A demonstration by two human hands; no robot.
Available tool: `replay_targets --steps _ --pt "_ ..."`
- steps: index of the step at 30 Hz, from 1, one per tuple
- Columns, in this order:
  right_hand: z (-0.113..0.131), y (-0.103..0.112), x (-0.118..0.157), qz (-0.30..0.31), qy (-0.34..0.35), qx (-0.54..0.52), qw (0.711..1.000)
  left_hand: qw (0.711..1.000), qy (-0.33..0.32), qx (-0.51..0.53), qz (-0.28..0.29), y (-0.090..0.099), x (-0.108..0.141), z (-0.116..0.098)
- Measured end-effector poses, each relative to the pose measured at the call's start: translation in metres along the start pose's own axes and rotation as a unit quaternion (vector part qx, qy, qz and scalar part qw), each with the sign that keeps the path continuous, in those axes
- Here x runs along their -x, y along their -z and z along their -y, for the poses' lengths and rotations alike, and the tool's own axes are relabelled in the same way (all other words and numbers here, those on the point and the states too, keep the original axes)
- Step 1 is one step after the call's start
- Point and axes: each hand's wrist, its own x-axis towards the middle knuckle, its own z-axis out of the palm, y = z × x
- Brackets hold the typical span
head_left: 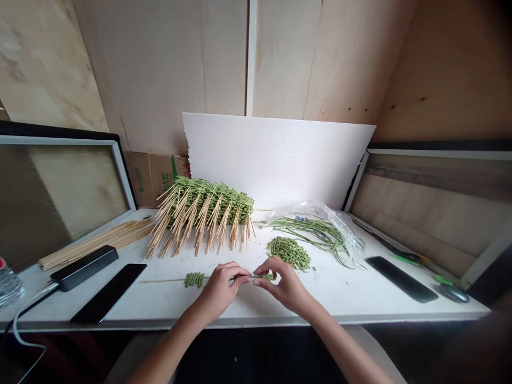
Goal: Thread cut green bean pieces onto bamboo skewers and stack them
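Note:
My left hand is pinched around a thin wooden skewer that points to the left, low over the white table. Short green stem pieces sit in a row on the skewer, left of that hand. Close by on the right, my right hand has its thumb and forefinger curled near the skewer's other end, with green pieces partly hidden behind the fingers. A heap of cut green pieces lies just behind my right hand. Filled skewers are stacked at the back left, their bare sticks pointing forward.
Loose skewers, a black box and a dark phone lie left. Long green stems rest by a clear plastic bag. A dark slab and a mouse are right; a white board stands behind.

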Motion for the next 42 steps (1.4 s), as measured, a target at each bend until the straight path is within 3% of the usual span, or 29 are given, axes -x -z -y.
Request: replay_targets --steps 9,14,18,24,28,33,37,42 --pt "0.019 -0.015 0.005 -0.041 0.069 -0.001 0.997 0.993 0.043 0.107 0.032 -0.001 0.0 -0.013" --pt "0.031 -0.018 0.009 -0.033 0.058 -0.111 0.992 0.971 0.036 0.22 0.084 0.001 0.003 -0.024" --pt "0.026 -0.016 0.006 -0.038 0.052 -0.176 0.982 0.964 0.017 0.252 0.083 0.001 0.002 -0.021" --pt "-0.02 -0.009 0.0 -0.112 -0.01 0.04 0.993 0.975 0.059 0.211 0.027 0.001 -0.002 -0.005" --pt "-0.051 -0.008 0.002 -0.078 -0.026 0.16 0.984 0.988 0.075 0.136 -0.003 0.0 -0.002 0.0" --pt "-0.058 -0.011 0.006 -0.063 -0.035 0.188 0.98 0.995 0.053 0.082 -0.002 -0.001 -0.001 0.0" --pt "-0.058 -0.012 0.006 -0.052 -0.025 0.184 0.981 0.997 0.042 0.058 0.029 0.0 0.001 -0.003" --pt "-0.054 -0.007 0.001 -0.072 -0.016 0.157 0.985 0.997 0.035 0.046 0.052 -0.001 0.003 -0.004"
